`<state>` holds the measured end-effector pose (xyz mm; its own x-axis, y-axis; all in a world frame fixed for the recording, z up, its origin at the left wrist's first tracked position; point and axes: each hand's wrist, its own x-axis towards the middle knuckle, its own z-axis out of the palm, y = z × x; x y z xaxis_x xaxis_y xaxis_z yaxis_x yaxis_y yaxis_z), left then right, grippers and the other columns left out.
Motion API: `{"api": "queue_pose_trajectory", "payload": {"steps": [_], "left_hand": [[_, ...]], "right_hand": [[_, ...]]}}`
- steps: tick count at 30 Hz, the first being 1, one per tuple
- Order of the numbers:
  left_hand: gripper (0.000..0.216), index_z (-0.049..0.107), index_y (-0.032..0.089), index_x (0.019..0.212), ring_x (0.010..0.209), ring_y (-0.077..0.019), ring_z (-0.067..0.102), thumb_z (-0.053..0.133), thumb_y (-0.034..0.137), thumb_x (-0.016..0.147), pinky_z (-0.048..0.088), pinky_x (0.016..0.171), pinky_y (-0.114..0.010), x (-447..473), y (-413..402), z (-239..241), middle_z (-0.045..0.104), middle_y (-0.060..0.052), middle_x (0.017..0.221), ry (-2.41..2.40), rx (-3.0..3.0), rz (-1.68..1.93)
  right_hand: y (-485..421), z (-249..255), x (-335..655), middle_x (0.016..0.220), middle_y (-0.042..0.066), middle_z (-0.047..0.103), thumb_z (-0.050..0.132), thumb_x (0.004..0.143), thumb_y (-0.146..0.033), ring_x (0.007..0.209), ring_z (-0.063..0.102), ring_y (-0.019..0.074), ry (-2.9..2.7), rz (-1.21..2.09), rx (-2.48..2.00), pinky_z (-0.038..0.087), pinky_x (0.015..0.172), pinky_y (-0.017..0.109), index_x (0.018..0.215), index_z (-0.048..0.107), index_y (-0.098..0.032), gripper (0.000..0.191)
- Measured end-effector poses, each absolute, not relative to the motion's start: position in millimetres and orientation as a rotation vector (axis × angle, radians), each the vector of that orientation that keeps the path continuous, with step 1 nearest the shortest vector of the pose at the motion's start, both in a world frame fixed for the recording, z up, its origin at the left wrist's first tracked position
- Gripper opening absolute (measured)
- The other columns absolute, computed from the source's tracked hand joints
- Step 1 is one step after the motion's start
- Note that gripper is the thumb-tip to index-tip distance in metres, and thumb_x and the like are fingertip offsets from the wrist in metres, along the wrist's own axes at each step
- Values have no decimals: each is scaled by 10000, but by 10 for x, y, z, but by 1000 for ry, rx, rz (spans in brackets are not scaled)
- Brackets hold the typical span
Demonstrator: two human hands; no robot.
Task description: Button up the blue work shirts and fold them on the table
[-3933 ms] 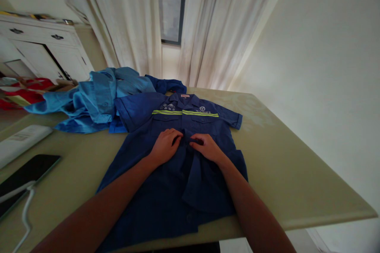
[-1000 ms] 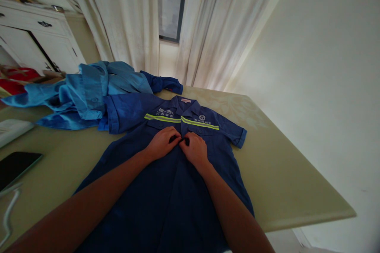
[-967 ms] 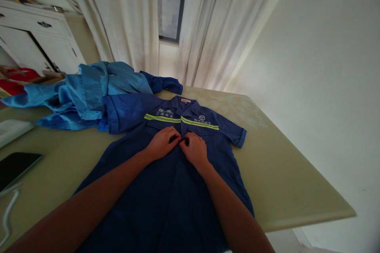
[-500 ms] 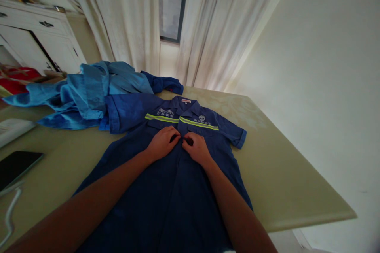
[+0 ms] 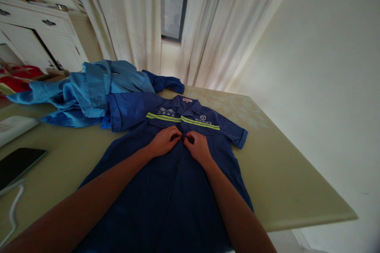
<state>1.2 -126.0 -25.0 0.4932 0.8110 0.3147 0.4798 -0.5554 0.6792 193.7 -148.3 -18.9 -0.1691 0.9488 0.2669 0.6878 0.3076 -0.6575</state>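
The dark blue work shirt (image 5: 178,182) lies flat, front up, on the table (image 5: 285,182). Its long axis runs away from the person, collar pointing toward the window and hem hanging near the table's front edge; a yellow reflective stripe crosses the chest. The left hand (image 5: 164,141) and right hand (image 5: 197,148) meet at the front placket just below the stripe, fingers curled and pinching the fabric edges together. Behind the shirt's left sleeve sits a heap of lighter blue clothes (image 5: 89,91). A dark phone (image 5: 18,162) lies near the table's left edge. White curtains (image 5: 219,27) frame a narrow window (image 5: 173,4), and a white cabinet (image 5: 41,35) stands at far left.
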Motion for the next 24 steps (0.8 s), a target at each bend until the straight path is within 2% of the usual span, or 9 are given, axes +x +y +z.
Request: {"api": "queue_pose_trajectory", "payload": {"steps": [3,6,9,11,15,20,22,24], "left_hand": [[162,694,216,951,916,-196,647,533,236,954,505,853,-337,24,-1279,-225,686,-45,976,1043,2269,839],[245,696,222,1112,1085,-253,640,505,303,981,475,987,-425,-30,-1291,-234,702,-88,1142,1250,2396,826],[441,600,273,1371,1352,-334,506,516,463,982,278,1172,-587,-129,-1259,-287,587,-117,1447,1505,2491,751],[523,532,311,1454,1447,-345,411,486,534,984,147,1213,-634,-156,-1199,-328,489,-106,1557,1555,2498,671],[585,469,290,1514,1505,-346,321,393,561,1002,92,1211,-665,-27,-1010,-363,392,-127,1621,1656,2441,560],[615,443,262,1534,1516,-354,291,350,564,1007,90,1204,-685,179,-746,-322,357,-136,1638,1708,2398,486],[613,453,266,1528,1507,-354,306,355,570,1005,99,1206,-679,190,-668,-305,373,-131,1631,1681,2408,484],[607,461,279,1520,1502,-342,316,360,580,1003,105,1212,-660,174,-615,-299,385,-121,1626,1658,2428,488]], "right_hand": [[-1448,-193,1983,710,0,662,582,849,-265,633,579,156,-1828,508,-1466,408,632,259,808,683,-200,127],[-1398,-205,2115,747,15,679,529,879,-297,669,607,176,-1673,459,-1520,446,673,275,845,686,-197,190],[-1312,-238,2258,934,54,732,503,890,-270,875,658,208,-1658,391,-1528,478,844,311,933,704,-198,218],[-1208,-260,2320,1027,64,738,527,885,-249,994,650,216,-1766,372,-1500,460,943,330,955,707,-208,198],[-864,-239,2409,1004,78,726,522,894,-223,985,642,214,-1844,332,-1522,445,959,325,926,681,-202,163],[-472,-118,2599,1050,125,685,278,1006,-252,969,627,226,-1607,249,-1616,443,917,346,1113,618,-168,366],[-430,-98,2641,1053,136,686,187,1025,-262,982,624,229,-1570,252,-1622,450,911,356,1132,616,-159,454],[-466,-95,2623,1019,121,705,230,1034,-314,962,638,225,-1629,300,-1585,467,898,343,1070,654,-161,452]]}}
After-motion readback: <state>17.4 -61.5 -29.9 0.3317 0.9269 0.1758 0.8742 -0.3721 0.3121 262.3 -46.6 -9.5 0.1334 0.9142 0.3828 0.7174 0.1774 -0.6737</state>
